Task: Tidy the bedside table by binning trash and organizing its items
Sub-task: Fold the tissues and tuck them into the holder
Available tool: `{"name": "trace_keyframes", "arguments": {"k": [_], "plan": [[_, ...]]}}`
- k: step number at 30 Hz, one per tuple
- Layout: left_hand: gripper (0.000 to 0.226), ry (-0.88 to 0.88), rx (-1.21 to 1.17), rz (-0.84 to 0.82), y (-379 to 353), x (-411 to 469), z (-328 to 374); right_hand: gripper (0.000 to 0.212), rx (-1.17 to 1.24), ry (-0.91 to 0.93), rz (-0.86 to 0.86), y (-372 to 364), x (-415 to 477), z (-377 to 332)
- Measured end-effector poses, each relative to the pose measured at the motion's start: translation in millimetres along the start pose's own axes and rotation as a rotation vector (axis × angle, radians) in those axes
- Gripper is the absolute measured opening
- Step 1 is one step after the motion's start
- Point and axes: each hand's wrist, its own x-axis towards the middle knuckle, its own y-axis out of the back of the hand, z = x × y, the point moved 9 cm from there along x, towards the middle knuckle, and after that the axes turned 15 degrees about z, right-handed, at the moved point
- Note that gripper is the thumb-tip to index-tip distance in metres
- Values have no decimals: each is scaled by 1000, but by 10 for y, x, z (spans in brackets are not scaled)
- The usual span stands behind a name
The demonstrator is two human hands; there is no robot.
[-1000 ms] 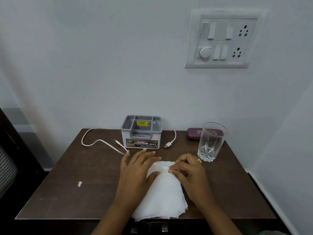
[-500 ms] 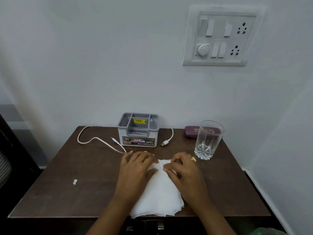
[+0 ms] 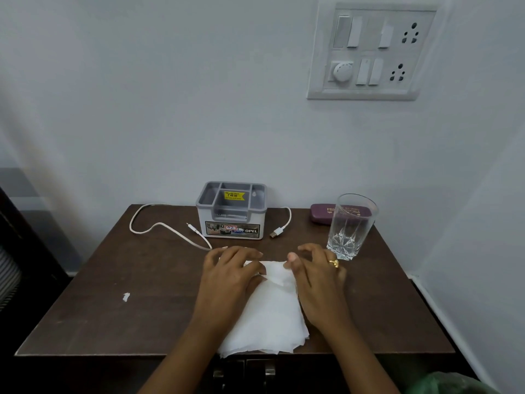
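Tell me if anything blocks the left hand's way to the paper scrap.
Nothing visible does. The left hand rests on the tissues, and the scrap lies to its left across bare table. The cable runs farther back, off that path.

wall (image 3: 142, 95): pale | switchboard (image 3: 369, 52): white, upper right, switches, dial, two sockets | dark furniture (image 3: 17, 265): left edge
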Motion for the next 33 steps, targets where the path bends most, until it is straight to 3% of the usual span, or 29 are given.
{"name": "trace_keyframes", "arguments": {"k": [2, 5, 7, 9, 10, 13, 16, 18, 20, 23, 24, 28, 30, 33], "plan": [[19, 6, -13, 8, 8, 2, 2, 67, 42, -63, 10, -2, 11, 54], [20, 11, -40, 32, 17, 5, 1, 43, 330, -63, 27, 57, 33, -15], [19, 28, -62, 38, 18, 4, -12, 49, 520, -77, -116, -7, -15, -84], [18, 50, -95, 32, 27, 6, -23, 65, 438, -71, -269, -141, -87, -105], [18, 58, -115, 29, 34, 7, -24, 64, 346, -27, -293, -191, -106, -109], [16, 98, -177, 35, 79, 29, -34, 66, 307, 23, -258, -225, -89, -120], [19, 240, -265, 118, 218, 44, -165, 72, 452, -115, -241, -189, -63, -12], [30, 404, -414, 125, 289, 33, -322, 43, 576, -195, -281, -161, -58, -1], [52, 605, -686, 29, 242, -55, -438, 16, 718, -270, -353, -132, -66, -51], [78, 797, -969, -171, 120, -215, -420, 24, 880, -402, -394, -77, -47, -56], [74, 846, -1026, -208, 98, -245, -386, 26, 917, -427, -401, -51, -29, -76], [19, 1065, -1014, -216, 11, -300, -372, 37, 1050, -645, -507, -114, -46, -80], [18, 1176, -1023, -217, -54, -358, -392, 34, 1036, -747, -580, -181, -130, -52], [24, 1278, -1062, -285, -91, -442, -359, 32, 921, -730, -626, -200, -213, -15]]}}
